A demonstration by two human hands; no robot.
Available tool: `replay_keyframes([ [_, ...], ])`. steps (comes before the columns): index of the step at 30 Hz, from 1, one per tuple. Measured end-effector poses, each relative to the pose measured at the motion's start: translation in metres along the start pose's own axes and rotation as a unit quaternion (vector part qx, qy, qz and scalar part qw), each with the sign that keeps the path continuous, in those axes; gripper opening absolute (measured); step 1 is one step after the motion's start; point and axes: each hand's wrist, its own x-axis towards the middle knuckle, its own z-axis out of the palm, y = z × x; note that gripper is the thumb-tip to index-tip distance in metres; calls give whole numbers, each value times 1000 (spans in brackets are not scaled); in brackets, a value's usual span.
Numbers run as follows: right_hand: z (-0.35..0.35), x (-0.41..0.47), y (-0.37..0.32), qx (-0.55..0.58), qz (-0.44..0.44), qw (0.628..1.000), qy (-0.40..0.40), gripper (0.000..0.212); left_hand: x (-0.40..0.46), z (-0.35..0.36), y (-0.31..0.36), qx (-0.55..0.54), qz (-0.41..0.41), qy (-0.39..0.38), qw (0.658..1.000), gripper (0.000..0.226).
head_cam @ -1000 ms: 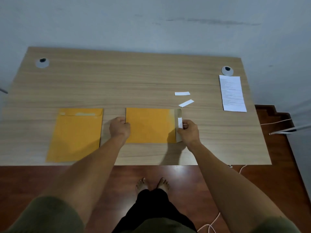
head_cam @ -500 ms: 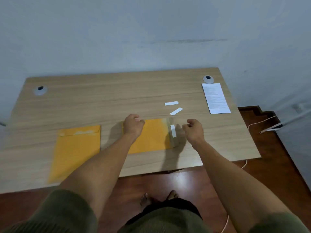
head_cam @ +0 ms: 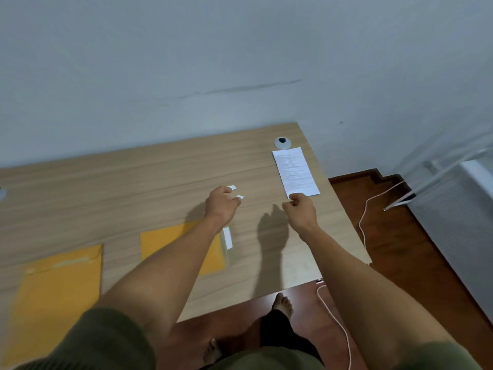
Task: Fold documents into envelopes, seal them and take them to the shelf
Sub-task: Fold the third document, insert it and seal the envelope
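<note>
Our right hand point(head_cam: 301, 209) hovers at the near end of the folded document point(head_cam: 294, 170), fingers curled; whether it pinches the sheet, we cannot tell. Our left hand point(head_cam: 222, 205) hangs loosely curled over two white strips point(head_cam: 232, 187). At seven o'clock lies the envelope point(head_cam: 165, 243), another envelope point(head_cam: 57, 287) further left on the desk point(head_cam: 133, 182).

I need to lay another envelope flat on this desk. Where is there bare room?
The far left stretch of the desk, beyond both yellow envelopes, is bare. So is the patch under the right hand. It is crowded around the paper strips and the folded document.
</note>
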Motion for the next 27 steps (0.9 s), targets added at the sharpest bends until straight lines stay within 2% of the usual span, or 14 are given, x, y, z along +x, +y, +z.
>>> replay_keyframes([
  [8,-55,84,18,-66,15,998,-3,44,36,103,46,48,-5,-19,999,46],
  [13,-79,125,34,-123,8,992,-4,24,55,154,61,79,-10,-34,996,51],
  [17,-87,149,39,-121,13,992,-26,16,68,179,67,108,-13,-50,993,60],
  [23,-83,168,34,-149,53,986,-51,21,84,198,62,240,-9,-57,969,70],
  [27,-76,176,29,-148,97,983,-51,21,85,204,61,334,13,-64,940,53],
])
